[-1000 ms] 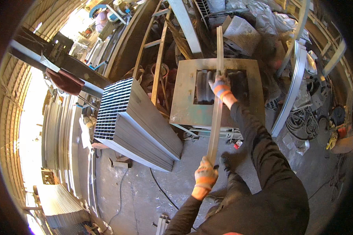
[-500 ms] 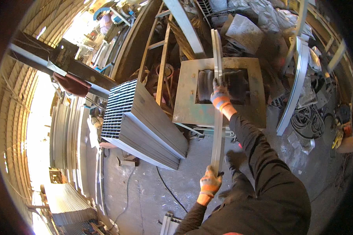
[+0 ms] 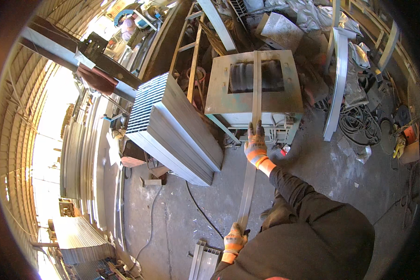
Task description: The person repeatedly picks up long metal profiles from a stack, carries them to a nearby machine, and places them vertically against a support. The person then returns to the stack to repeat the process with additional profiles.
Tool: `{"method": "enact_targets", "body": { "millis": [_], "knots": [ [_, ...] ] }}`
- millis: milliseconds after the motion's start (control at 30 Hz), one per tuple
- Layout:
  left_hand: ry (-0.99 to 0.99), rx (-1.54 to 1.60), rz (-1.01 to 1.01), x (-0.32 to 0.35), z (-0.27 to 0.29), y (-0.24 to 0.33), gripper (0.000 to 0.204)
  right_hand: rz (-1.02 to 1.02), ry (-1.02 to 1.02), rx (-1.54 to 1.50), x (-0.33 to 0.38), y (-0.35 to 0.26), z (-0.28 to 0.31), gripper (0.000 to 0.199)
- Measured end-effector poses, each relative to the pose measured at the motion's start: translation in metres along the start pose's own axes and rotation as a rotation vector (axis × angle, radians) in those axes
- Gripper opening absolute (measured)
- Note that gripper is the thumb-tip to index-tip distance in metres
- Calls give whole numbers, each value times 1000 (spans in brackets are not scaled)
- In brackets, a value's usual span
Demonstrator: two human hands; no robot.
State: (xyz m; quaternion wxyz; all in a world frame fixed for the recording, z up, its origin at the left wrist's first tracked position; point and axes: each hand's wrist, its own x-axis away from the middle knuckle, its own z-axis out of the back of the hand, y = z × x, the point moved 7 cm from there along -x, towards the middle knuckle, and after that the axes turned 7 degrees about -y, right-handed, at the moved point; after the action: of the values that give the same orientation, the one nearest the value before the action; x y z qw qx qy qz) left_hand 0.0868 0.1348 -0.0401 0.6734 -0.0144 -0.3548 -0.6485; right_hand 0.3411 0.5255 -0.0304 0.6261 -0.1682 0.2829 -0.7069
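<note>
A long, narrow grey metal bar (image 3: 247, 193) runs from near my body to the top of a greenish metal box stand (image 3: 284, 105). Its far part lies across the stand's dark rectangular opening (image 3: 272, 77). My left hand (image 3: 234, 241), in an orange and grey glove, is closed around the near end. Farther along, my right hand (image 3: 255, 148), gloved alike, grips the bar just short of the stand's front edge, its dark fingertips pointing away from me. The underside of that grip is hidden.
Left of the stand rises a stack of long metal profiles (image 3: 172, 135). More profiles (image 3: 203, 263) lie on the floor by my left hand. A black cable (image 3: 198, 207) crosses the floor. On the right are a leaning pale beam (image 3: 336, 93) and coiled hoses (image 3: 359, 126).
Both hands have moved nearer my body, the left one also leftward. The right hand has left the area over the opening. The two bar lengths seen over the stand now appear as one.
</note>
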Motion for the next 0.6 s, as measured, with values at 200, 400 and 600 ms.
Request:
{"method": "enact_targets", "body": {
  "millis": [200,400,600],
  "knots": [
    [-148,-57,152,77,-47,-94,61,-16,-59,-7,101,-37,8,95],
    [-25,348,-155,96,6,-108,87,-14,33,-485,99,-20,-1,91],
    [-394,905,216,-41,37,-61,59,-292,-191,-1272,-38,74,-52,87]
  ]
}}
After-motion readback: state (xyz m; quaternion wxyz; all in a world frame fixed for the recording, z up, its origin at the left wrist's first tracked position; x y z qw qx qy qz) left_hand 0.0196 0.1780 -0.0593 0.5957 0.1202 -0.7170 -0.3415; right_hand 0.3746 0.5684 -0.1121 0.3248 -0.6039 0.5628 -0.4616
